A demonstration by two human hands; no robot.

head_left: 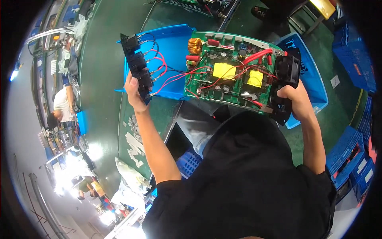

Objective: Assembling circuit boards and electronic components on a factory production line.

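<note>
My left hand [135, 92] grips the lower end of a black socket panel [137, 63], with its thumb on the near side. Red and black wires [164, 65] run from this panel to a green circuit board [223, 51]. The board carries a copper coil [195, 46] and yellow-wrapped transformers [225, 71]. My right hand [296, 99] is closed on a black fan panel [287, 71] at the board's right end, thumb over its face. A blue metal housing [173, 44] lies behind the socket panel and reaches the board's left end.
A light blue bin [314, 85] stands under the fan end. Blue crates [352, 55] are stacked at the far right. Another electronic unit [203, 6] sits at the top of the green bench [107, 51]. Paper scraps [134, 147] lie at left; other people work beyond.
</note>
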